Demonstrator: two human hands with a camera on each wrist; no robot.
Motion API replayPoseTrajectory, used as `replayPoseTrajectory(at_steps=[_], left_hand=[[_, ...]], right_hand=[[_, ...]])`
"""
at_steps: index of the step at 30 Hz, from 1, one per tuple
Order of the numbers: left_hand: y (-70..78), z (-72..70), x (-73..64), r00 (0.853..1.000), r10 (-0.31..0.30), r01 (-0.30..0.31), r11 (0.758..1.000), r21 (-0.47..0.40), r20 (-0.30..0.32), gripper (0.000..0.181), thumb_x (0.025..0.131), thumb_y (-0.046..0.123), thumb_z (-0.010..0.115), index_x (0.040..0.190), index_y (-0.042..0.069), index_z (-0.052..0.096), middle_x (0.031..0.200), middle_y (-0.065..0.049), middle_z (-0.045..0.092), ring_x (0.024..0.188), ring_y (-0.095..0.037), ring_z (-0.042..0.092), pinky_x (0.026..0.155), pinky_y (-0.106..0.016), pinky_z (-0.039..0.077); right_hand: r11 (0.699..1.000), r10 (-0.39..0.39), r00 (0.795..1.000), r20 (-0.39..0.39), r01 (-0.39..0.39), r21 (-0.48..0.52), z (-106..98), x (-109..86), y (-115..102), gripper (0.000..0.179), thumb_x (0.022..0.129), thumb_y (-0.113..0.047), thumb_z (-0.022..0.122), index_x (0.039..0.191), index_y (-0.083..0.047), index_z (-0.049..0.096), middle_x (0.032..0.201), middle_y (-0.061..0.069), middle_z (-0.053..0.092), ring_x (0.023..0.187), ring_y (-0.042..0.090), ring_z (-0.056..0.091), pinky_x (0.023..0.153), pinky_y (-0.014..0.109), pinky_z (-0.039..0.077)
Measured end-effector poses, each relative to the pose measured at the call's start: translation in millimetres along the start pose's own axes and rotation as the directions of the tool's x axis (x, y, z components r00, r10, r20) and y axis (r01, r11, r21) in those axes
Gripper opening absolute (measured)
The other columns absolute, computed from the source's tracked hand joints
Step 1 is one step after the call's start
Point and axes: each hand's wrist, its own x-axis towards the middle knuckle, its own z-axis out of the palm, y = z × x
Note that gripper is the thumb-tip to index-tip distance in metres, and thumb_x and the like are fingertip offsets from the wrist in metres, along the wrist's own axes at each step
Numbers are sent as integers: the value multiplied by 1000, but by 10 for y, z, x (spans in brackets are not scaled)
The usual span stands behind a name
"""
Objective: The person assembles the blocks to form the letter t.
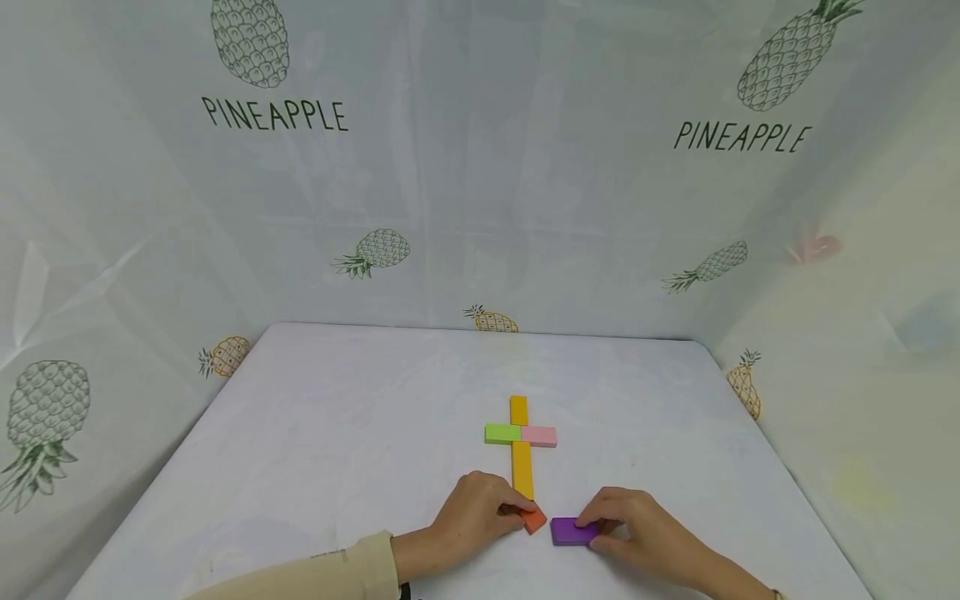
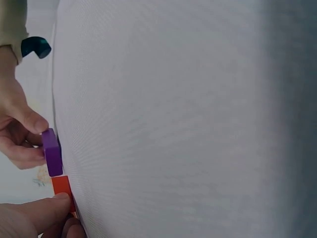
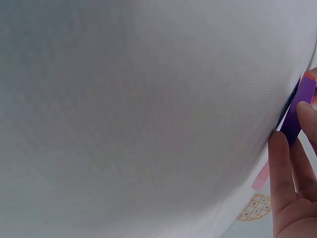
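Observation:
In the head view my left hand (image 1: 474, 512) pinches an orange block (image 1: 535, 521), set at a slant just below the longer yellow block (image 1: 522, 468). My right hand (image 1: 648, 529) grips the right end of a purple block (image 1: 568, 532) between thumb and fingers. A narrow gap parts the orange and purple blocks in the head view. The left wrist view has the thumb over the orange block (image 2: 62, 184), with the purple block (image 2: 52, 152) close beyond it. Fingers hide part of both blocks.
Above the hands, a green block (image 1: 502, 433) and a pink block (image 1: 539, 437) lie end to end across the yellow line, with another yellow block (image 1: 519, 410) at its top. The white table (image 1: 360, 417) is backed by a pineapple-print curtain (image 1: 480, 167).

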Motion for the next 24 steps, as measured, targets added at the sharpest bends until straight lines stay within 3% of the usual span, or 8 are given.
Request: replayPoseTrajectory(at_steps=[10,15,20,24], left_hand=[[0,1,-3,1000,-2,2,1000,1,-3,23,85,12,90,104,25,88,95,18,78,80,9,60,68,-13,48],[-4,4,-3,1000,1,-1,1000,9,-3,23,86,13,90,104,26,88,95,19,78,80,9,60,68,-13,48],[-5,6,1,1000,0,0,1000,-6,-3,22,86,13,90,105,25,88,96,18,79,80,9,60,68,-14,48],[-4,7,7,1000,0,0,1000,-18,3,22,86,13,89,105,24,88,96,18,79,80,10,60,68,-14,48]], right_hand=[[996,87,995,43,-88,14,17,30,-25,18,95,-20,82,113,-24,80,111,-16,71,99,-1,66,85,24,60],[998,65,997,36,-66,4,32,27,-22,22,93,-15,83,113,-24,80,111,-17,70,98,-2,65,83,23,60],[1000,16,1000,23,-16,-13,33,35,-30,20,94,-16,83,113,-23,80,111,-16,70,96,-2,64,80,23,60],[1000,22,999,31,-22,-7,32,47,-42,18,94,-19,83,112,-23,81,110,-15,71,96,-2,64,79,23,60]])
